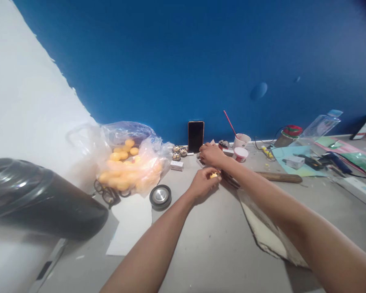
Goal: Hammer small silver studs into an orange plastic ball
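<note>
My left hand (201,185) pinches a small yellow ball (214,175) with dark markings between thumb and fingers, just above the table. Just beyond it, my right hand (212,154) has its fingers bent downward and drawn together, beside a small pale box (200,163); what its fingertips grip is hidden. The right forearm crosses over a dark tool whose wooden handle (279,177) sticks out to the right. Several dark-and-gold patterned balls (176,156) sit in a cluster left of the hands, behind a small white box (177,165).
A clear plastic bag (146,150) of yellow balls lies at left, near eyeglasses (107,193), a round black lid (160,197) and a large dark bottle (45,199). A phone (195,136) leans on the blue wall. Right stand a cup (242,141), a pink tub (240,154) and a clear bottle (321,124).
</note>
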Motion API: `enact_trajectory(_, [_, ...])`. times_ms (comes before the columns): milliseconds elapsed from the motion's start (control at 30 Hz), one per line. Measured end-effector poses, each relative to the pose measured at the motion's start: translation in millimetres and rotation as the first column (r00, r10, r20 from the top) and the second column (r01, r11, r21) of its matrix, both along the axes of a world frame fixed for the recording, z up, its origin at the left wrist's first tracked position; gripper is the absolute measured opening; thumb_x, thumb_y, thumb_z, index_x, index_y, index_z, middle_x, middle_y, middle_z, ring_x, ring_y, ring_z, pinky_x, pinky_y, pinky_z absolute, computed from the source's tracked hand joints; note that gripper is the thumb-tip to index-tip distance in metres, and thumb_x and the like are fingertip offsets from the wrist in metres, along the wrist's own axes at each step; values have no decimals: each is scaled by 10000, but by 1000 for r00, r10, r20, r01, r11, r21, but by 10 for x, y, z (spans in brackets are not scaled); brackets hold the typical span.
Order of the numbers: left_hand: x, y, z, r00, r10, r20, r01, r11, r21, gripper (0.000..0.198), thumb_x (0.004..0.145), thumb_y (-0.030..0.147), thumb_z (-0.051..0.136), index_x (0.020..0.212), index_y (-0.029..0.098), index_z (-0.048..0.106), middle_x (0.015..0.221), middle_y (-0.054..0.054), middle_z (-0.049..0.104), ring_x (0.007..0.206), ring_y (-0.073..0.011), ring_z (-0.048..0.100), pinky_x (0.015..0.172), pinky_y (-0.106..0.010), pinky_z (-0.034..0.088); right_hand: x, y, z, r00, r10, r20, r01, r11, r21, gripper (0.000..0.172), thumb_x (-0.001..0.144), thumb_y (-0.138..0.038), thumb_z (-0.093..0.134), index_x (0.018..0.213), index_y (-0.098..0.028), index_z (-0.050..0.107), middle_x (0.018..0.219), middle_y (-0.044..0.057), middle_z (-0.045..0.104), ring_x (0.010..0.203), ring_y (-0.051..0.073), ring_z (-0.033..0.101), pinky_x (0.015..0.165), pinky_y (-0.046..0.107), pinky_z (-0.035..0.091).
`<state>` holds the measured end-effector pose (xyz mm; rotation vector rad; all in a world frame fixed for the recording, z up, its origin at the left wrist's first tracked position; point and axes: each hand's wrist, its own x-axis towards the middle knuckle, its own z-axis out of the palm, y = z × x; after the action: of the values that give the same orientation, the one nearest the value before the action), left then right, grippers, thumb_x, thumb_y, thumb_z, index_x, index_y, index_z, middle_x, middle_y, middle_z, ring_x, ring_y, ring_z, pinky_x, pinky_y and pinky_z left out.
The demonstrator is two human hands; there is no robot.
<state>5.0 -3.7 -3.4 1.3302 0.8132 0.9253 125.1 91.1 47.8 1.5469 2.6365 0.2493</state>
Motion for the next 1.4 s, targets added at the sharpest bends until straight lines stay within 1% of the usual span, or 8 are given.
enact_trajectory(367, [0, -27, 77, 999, 3, 36, -1, 998, -68, 304, 720, 292, 751, 977, 132, 723, 616, 28, 563, 549, -106, 522, 530, -229, 398, 214, 38, 43, 985, 57, -163, -49, 997, 55, 234, 973, -245, 583, 993, -191, 810, 1351, 125, 675, 1224, 301, 530, 971, 383, 422])
enact_trajectory(500, [-8, -47, 118, 999, -8, 42, 12, 997, -79, 296, 732, 286, 740, 986, 135, 721, 617, 26, 572, 549, -110, 521, 538, -234, 390, 235, -54, 81, 880, 207, -427, -93, 958, 272, 230, 970, -235, 569, 895, -167, 776, 1265, 148, 698, 1210, 298, 538, 1011, 409, 422])
enact_trajectory(567, [-14, -52, 134, 999, -11, 34, 14, 997, -72, 293, 738, 282, 735, 990, 133, 720, 618, 25, 575, 542, -106, 508, 538, -235, 385, 209, -113, 113, 831, 246, -499, -109, 951, 288, 207, 939, -202, 561, 881, -168, 757, 1143, 134, 737, 1133, 279, 584, 989, 397, 434])
enact_trajectory(733, [-25, -59, 145, 1000, -1, 29, 3, 998, -63, 305, 745, 296, 734, 1001, 131, 722, 616, 18, 580, 551, -111, 511, 543, -237, 388, 129, -196, 190, 752, 10, -659, 42, 997, 62, 146, 856, -209, 594, 846, -193, 738, 826, 36, 756, 781, 194, 640, 759, 304, 446])
enact_trajectory(833, [-32, -54, 149, 1000, -5, 12, 6, 999, -43, 303, 752, 289, 720, 1009, 130, 730, 625, 14, 586, 565, -111, 521, 551, -238, 396, 138, -234, 240, 602, -79, -794, 71, 996, -46, 113, 839, -262, 638, 776, -200, 707, 750, 11, 745, 689, 162, 627, 678, 277, 441])
enact_trajectory(1033, [-35, -38, 173, 999, 37, -5, -37, 998, -41, 285, 744, 269, 718, 991, 126, 741, 631, 17, 582, 550, -97, 509, 549, -235, 396, 341, -485, 257, 247, -245, -937, -107, 955, -278, 209, 828, -378, 729, 743, -194, 682, 740, 37, 746, 601, 137, 614, 513, 232, 432])
enact_trajectory(1267, [-6, -53, 117, 997, 41, 66, -38, 998, -56, 283, 758, 301, 740, 979, 124, 738, 642, 10, 586, 561, -101, 515, 555, -239, 403, 523, -786, -75, -133, -433, -892, -204, 892, -403, 244, 708, -354, 850, 698, -186, 673, 670, 10, 702, 502, 97, 521, 472, 228, 393])
enact_trajectory(1400, [3, -57, 76, 997, 60, 57, -59, 998, -22, 331, 755, 337, 765, 1001, 119, 726, 648, 4, 606, 573, -116, 535, 563, -252, 411, 541, -809, -210, -323, -545, -773, -300, 834, -463, 291, 613, -310, 916, 805, -182, 739, 644, -8, 670, 528, 100, 526, 497, 233, 433])
